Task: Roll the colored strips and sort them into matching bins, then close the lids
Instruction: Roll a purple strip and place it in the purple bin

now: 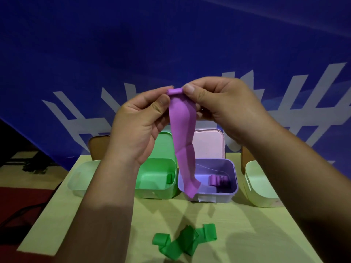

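A purple strip (183, 133) hangs in the air above the bins, its top end rolled into a small curl. My left hand (138, 122) pinches the left end of that curl and my right hand (220, 103) pinches the right end. The strip's loose tail dangles over the purple bin (232, 194), which holds several purple rolls (219, 180). To its left stands the green bin (150, 192) with one green roll (169, 179) inside. Both bins' lids stand open behind them, a green lid (165, 147) and a pink lid (209, 143). Loose green strips (182, 242) lie tangled on the table's front.
A pale green bin (79, 179) stands at the far left and another pale bin (260, 188) at the far right. The yellow-green table (228, 234) ends at the left over a dark red floor. A blue banner hangs behind.
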`<state>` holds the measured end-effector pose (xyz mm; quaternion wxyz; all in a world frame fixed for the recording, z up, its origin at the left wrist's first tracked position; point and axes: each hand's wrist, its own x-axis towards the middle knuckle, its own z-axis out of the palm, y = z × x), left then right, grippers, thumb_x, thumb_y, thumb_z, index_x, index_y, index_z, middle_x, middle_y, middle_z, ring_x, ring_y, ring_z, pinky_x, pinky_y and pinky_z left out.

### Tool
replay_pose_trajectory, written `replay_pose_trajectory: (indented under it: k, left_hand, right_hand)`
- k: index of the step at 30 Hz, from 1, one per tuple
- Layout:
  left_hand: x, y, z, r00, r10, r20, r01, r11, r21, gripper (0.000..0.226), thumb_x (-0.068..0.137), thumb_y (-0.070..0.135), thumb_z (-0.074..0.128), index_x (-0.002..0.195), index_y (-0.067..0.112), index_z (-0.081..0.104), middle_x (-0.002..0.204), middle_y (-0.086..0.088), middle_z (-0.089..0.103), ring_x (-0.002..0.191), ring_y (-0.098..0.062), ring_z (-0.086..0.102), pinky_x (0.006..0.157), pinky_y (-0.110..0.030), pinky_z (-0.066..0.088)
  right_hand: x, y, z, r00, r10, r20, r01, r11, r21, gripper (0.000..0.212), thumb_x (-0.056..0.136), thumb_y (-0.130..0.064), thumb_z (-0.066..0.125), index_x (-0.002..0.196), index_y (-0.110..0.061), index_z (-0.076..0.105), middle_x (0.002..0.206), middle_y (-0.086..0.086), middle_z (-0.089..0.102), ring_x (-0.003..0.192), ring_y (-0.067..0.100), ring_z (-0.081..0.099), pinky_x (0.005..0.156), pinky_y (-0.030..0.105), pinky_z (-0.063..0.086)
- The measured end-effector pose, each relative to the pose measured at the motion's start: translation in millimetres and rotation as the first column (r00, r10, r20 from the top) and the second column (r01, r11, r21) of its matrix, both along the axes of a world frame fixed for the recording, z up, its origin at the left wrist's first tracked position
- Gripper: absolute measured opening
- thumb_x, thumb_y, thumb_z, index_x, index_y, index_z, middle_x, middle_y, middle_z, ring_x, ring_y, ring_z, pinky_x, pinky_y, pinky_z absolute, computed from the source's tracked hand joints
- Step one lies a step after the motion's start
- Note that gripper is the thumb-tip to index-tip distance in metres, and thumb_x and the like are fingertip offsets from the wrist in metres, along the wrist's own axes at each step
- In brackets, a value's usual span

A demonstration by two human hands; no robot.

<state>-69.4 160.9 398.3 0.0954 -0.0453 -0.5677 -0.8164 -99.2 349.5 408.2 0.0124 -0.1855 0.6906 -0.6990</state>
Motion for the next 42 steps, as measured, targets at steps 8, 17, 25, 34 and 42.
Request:
replay_pose_trajectory:
  k: [8,17,25,34,42]
  left_hand:
    - [2.8,-3.0,0.6,0.997,0.063,-0.033,-0.066,0.995,-0.077,0.027,0.086,0.015,0.074,0.112,0.007,0.077,0.113,-0.016,0.081,0.102,-0.029,0.079,0.084,-0.032,0.064]
    - [8.2,-1.2,5.1,0.998,0.062,-0.025,-0.064,0.988,-0.139,0.025,0.082,0.011,0.075,0.106,0.008,0.077,0.107,-0.014,0.081,0.102,-0.028,0.079,0.088,-0.034,0.064]
    - [7.8,4.5,0.6,1.000,0.003,0.030,-0.002,0.999,-0.034,0.023,0.083,0.011,0.073,0.105,0.011,0.078,0.104,-0.012,0.081,0.096,-0.020,0.079,0.084,-0.028,0.063]
    - [10.6,7.6,-2.9,0.997,-0.010,0.070,0.006,0.998,0.066,0.021,0.084,0.008,0.071,0.102,0.011,0.083,0.107,-0.013,0.081,0.094,-0.017,0.079,0.082,-0.023,0.063]
    - [6.3,8.5,-4.1,0.991,0.127,0.051,-0.117,0.978,-0.171,0.020,0.089,0.005,0.078,0.109,0.004,0.078,0.108,-0.020,0.079,0.095,-0.025,0.079,0.082,-0.027,0.062]
  right_hand:
    - [1.3,-3.6,-2.2,1.000,-0.004,-0.013,0.004,1.000,0.017,0.018,0.103,-0.028,0.069,0.104,-0.017,0.083,0.074,0.000,0.071,0.071,0.013,0.065,0.081,0.036,0.064]
    - [2.9,2.5,-3.5,0.997,-0.027,-0.070,0.033,0.995,0.089,0.014,0.101,-0.025,0.073,0.108,-0.018,0.082,0.096,0.004,0.080,0.089,0.021,0.077,0.081,0.036,0.067]
    - [4.8,3.7,-12.4,0.999,-0.009,-0.039,0.008,1.000,-0.026,0.011,0.098,-0.019,0.075,0.108,-0.015,0.080,0.094,0.009,0.077,0.076,0.004,0.067,0.070,0.021,0.058]
    - [-1.5,1.6,-24.6,0.999,-0.011,-0.031,0.008,0.995,-0.097,0.012,0.096,-0.012,0.078,0.108,-0.015,0.077,0.086,0.002,0.073,0.079,0.013,0.066,0.073,0.031,0.057]
    - [-2.1,3.0,-24.9,0.998,-0.043,-0.049,0.041,0.998,-0.046,0.013,0.095,-0.010,0.079,0.107,-0.014,0.077,0.096,0.027,0.069,0.077,0.016,0.060,0.072,0.033,0.051]
